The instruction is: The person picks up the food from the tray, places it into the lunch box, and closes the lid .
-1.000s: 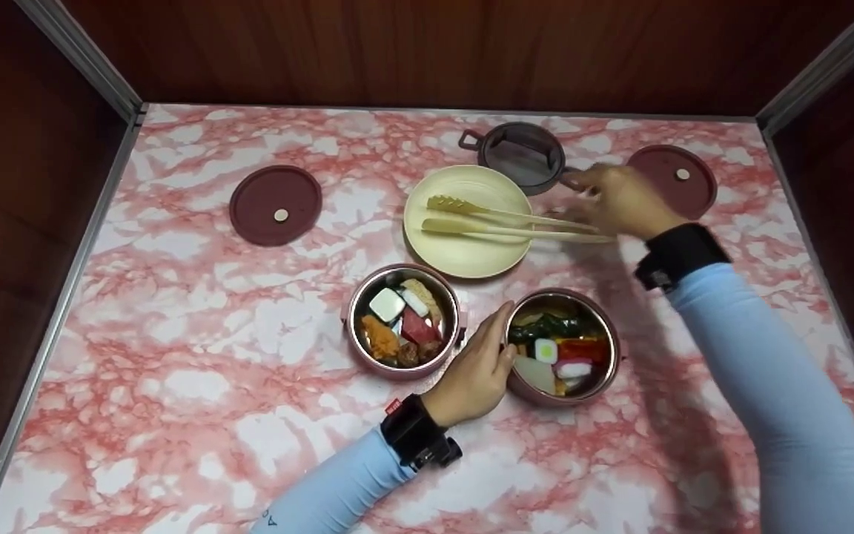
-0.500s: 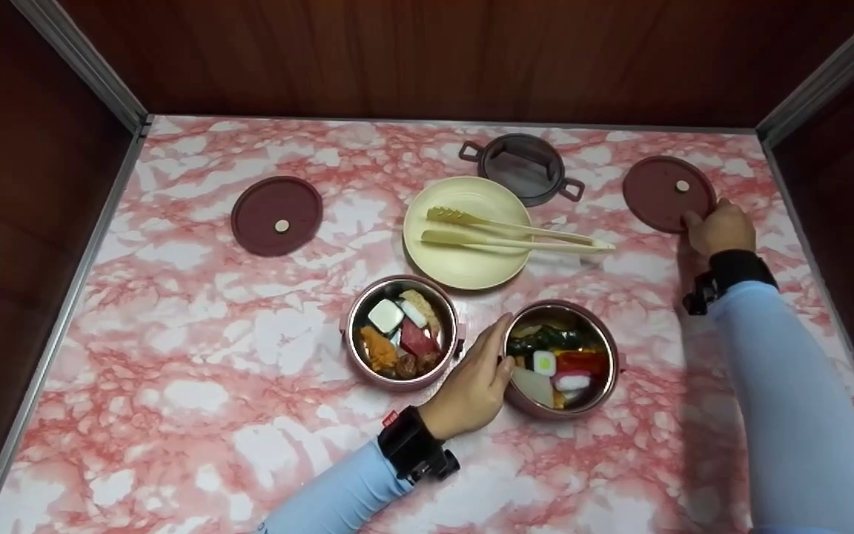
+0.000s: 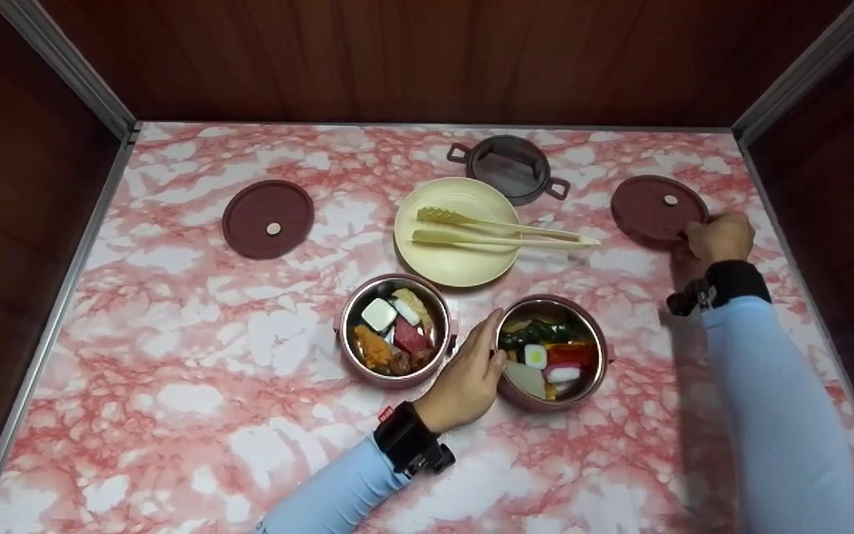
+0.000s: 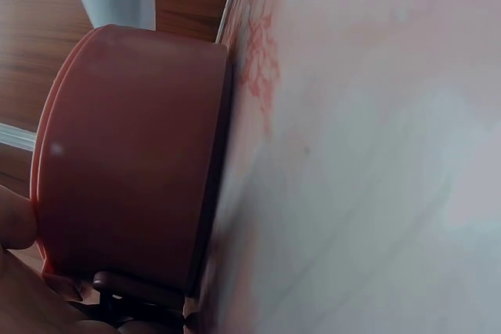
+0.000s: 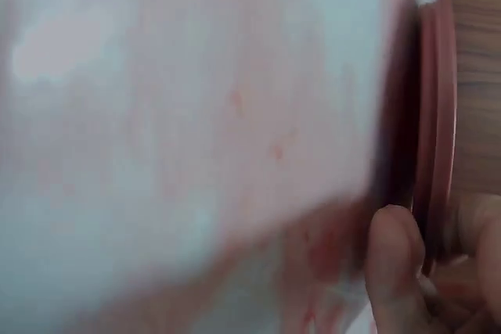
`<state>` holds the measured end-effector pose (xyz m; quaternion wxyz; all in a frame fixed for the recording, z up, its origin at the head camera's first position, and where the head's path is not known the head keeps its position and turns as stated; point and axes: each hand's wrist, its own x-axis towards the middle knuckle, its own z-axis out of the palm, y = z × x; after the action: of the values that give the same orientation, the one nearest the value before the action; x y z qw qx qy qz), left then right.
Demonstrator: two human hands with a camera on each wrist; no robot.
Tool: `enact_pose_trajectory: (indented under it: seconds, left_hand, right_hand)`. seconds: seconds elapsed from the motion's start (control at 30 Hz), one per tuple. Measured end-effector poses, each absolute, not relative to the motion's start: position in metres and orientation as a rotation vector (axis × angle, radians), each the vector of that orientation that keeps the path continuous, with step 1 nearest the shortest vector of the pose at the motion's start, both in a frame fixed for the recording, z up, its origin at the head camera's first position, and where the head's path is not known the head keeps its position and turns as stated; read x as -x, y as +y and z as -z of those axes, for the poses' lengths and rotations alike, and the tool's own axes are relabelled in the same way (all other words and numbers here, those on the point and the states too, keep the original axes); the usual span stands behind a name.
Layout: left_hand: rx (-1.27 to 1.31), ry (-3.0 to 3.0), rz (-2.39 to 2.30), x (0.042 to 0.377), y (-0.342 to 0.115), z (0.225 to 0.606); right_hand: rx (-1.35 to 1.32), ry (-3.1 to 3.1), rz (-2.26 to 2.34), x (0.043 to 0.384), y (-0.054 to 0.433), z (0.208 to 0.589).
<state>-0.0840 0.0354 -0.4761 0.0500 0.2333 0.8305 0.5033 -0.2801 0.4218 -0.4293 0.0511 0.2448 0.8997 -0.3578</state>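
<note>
My right hand (image 3: 721, 239) pinches the near right edge of a round maroon lid (image 3: 653, 213) with a small pale knob. In the right wrist view, the thumb (image 5: 394, 249) lies on one side of the lid rim (image 5: 438, 123), which stands off the table there. My left hand (image 3: 464, 382) rests with extended fingers against the left side of the right lunch pot (image 3: 601, 371), which holds several food pieces. From the left wrist view, the pink outer wall (image 4: 133, 154) is seen close up. Another similar pot (image 3: 397, 381), also with food, stands just left of that hand.
Pale yellow tongs (image 3: 501, 241) lie across a cream plate (image 3: 457, 274) behind the pots. Beyond it sits a small dark two-handled pan (image 3: 510, 172). A second maroon lid (image 3: 260, 211) lies at the back left. Dark wood walls (image 3: 427, 59) enclose the table.
My right hand has gone right from beside the tongs and pan to the right lid and taken its edge. The lid has risen slightly. The left hand stays on the pot.
</note>
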Motion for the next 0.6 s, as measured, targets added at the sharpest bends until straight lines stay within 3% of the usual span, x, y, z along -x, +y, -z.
enact_pose_trajectory:
  seconds: [0.27,0.6]
  left_hand:
    - [-0.687,2.516,-1.536,0.086,0.037,0.478]
    - [-0.687,2.528,-1.525,0.085,0.035,0.478]
  right_hand:
    - [-0.752,2.672,1.796,0.215,0.382,0.399]
    - [-0.056,2.861,1.522,0.134,0.334,0.37]
